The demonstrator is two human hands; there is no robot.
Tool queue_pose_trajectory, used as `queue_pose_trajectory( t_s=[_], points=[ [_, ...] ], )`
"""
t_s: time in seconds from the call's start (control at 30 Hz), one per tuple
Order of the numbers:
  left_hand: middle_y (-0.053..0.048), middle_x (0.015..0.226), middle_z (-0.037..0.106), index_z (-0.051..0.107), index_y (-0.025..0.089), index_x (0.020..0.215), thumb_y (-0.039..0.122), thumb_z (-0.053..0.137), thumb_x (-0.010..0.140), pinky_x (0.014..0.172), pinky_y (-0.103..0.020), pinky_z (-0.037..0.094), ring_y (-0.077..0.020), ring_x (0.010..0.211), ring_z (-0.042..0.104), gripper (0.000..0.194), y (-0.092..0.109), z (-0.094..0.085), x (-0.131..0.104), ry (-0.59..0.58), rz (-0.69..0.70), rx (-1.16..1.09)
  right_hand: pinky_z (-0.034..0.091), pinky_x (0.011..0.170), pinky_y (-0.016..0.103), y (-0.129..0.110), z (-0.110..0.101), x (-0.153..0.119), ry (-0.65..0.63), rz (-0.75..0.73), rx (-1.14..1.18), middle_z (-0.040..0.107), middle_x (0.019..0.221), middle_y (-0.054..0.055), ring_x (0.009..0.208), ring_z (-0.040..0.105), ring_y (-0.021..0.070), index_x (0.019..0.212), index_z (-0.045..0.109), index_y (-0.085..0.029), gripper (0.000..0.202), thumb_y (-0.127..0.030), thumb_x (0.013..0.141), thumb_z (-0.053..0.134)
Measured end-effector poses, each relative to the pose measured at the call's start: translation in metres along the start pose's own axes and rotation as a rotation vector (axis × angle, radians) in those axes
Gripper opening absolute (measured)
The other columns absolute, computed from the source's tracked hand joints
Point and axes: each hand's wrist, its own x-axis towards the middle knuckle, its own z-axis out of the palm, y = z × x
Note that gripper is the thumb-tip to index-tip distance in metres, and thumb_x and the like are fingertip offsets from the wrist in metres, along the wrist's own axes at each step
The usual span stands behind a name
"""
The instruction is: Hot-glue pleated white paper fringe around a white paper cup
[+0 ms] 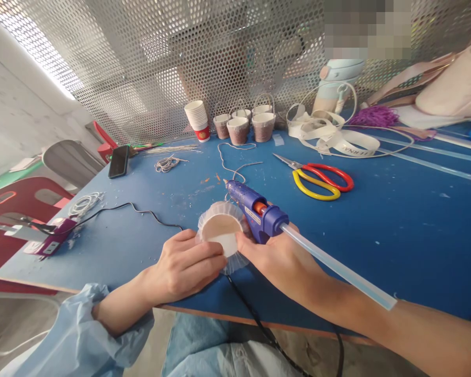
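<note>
Near the table's front edge, my left hand (190, 262) is closed on the left and front side of a small white paper cup (223, 226) with a frilly translucent trim around it. The cup's opening faces me. My right hand (272, 254) pinches the cup's right side with the thumb and also holds a purple glue gun (255, 209). The gun's nozzle points up and left, just beyond the cup. A long clear glue stick (337, 267) sticks out of its back, over my right forearm. Some right fingers are hidden behind the gun.
Red and yellow scissors (322, 180), cord, several small brown baskets (237, 130), stacked cups (197, 120) and white ribbon (337, 139) lie farther back on the blue table (416, 220). At left are a phone (119, 161) and purple power strip (53, 238). A black cable hangs over the front edge.
</note>
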Motion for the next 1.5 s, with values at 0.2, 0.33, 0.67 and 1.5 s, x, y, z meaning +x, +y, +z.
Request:
queue_pose_trajectory(
  t_s=[0.2, 0.33, 0.67, 1.5],
  points=[
    [-0.006, 0.085, 0.071, 0.055, 0.015, 0.101, 0.014, 0.050, 0.089, 0.059, -0.028, 0.038, -0.0126, 0.065, 0.060, 0.013, -0.001, 0.002, -0.003, -0.014, -0.051, -0.043, 0.040, 0.049, 0.024, -0.001, -0.001, 0.001, 0.014, 0.015, -0.025, 0.053, 0.059, -0.004, 0.050, 0.049, 0.0118, 0.079, 0.047, -0.022, 0.016, -0.026, 0.069, 0.059],
    [-0.008, 0.085, 0.069, 0.056, 0.014, 0.100, 0.013, 0.050, 0.089, 0.058, -0.028, 0.039, -0.0134, 0.065, 0.060, 0.012, -0.001, 0.001, -0.001, -0.013, -0.041, -0.059, 0.039, 0.048, 0.024, -0.004, -0.002, 0.000, 0.021, 0.052, -0.018, 0.052, 0.060, -0.004, 0.053, 0.049, 0.0121, 0.079, 0.048, -0.022, 0.016, -0.028, 0.070, 0.059],
    [-0.005, 0.093, 0.053, 0.060, 0.018, 0.088, 0.010, 0.054, 0.085, 0.053, -0.022, 0.046, -0.0087, 0.063, 0.049, 0.010, 0.003, -0.003, 0.001, 0.064, -0.069, 0.056, 0.044, 0.052, 0.025, -0.008, -0.003, -0.002, -0.019, 0.114, 0.064, 0.056, 0.063, -0.004, 0.055, 0.052, 0.0125, 0.082, 0.052, -0.020, 0.016, -0.027, 0.070, 0.061],
    [-0.005, 0.089, 0.059, 0.067, 0.020, 0.071, 0.007, 0.064, 0.074, 0.047, -0.026, 0.046, -0.0099, 0.060, 0.054, 0.013, 0.000, -0.004, 0.003, 0.295, 0.224, 0.319, 0.052, 0.064, 0.027, -0.016, -0.009, 0.000, -0.045, 0.178, 0.245, 0.066, 0.067, 0.000, 0.066, 0.062, 0.0167, 0.074, 0.063, -0.019, 0.011, -0.029, 0.070, 0.062]
  ],
)
